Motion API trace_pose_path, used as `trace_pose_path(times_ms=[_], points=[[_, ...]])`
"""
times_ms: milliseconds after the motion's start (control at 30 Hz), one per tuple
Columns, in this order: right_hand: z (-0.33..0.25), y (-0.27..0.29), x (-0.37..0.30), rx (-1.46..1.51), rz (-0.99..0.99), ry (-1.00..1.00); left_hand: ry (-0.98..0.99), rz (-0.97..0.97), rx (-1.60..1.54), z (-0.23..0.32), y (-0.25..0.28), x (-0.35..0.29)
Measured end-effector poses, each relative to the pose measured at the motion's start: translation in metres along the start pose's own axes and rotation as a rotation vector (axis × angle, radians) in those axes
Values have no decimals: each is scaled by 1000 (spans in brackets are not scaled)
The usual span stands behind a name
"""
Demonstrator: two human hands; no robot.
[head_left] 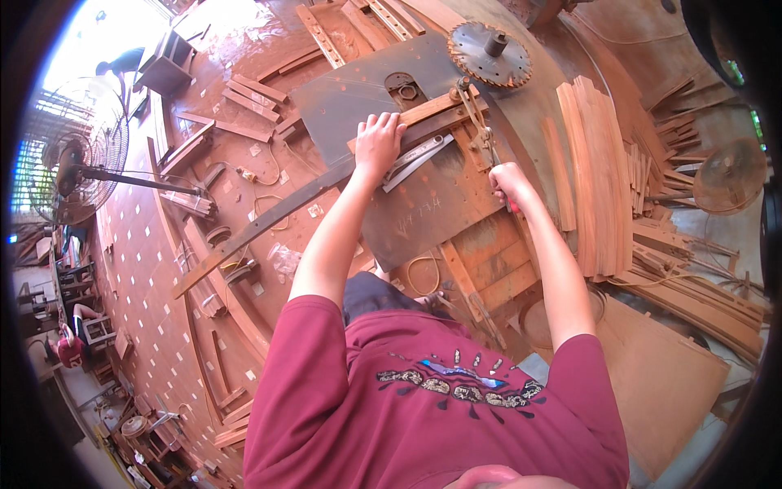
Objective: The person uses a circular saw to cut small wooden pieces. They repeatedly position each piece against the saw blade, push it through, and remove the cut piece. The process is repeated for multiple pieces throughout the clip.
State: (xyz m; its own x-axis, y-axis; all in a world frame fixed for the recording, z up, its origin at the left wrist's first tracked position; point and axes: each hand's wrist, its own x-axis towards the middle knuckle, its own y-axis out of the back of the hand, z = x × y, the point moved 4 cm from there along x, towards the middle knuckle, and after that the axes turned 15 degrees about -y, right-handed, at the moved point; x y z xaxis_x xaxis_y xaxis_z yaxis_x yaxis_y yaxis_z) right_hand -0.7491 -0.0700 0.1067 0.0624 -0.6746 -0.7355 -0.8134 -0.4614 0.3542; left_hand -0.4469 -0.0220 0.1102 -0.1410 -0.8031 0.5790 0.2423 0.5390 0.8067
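My left hand lies with its fingers stretched over a wooden strip beside a long dark bar that crosses the metal tabletop. In my right hand is a pair of locking clamp pliers; my fingers are wrapped round its handle, and a bit of red shows below the fist. The jaws of the pliers are at the right end of the strip and bar. Between my hands, a wrench rests on the metal top. A toothed circular saw blade lies just beyond the pliers.
Tall stacked boards stand to the right, with more timber and a plywood sheet nearer me. On the left are a large fan, scattered wood pieces and a cable on the dusty floor. Another person sits far left.
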Motion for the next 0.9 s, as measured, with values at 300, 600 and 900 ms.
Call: trace_pose_path(times_ms=[300,600,900], points=[[-3,1,14,-118,43,-53,-43,-19,84,-1,-6,8],[-60,-17,43,-128,39,-29,-36,8,107,-58,-21,38],[-155,-45,87,-124,9,-27,-18,21,132,-155,-35,85]])
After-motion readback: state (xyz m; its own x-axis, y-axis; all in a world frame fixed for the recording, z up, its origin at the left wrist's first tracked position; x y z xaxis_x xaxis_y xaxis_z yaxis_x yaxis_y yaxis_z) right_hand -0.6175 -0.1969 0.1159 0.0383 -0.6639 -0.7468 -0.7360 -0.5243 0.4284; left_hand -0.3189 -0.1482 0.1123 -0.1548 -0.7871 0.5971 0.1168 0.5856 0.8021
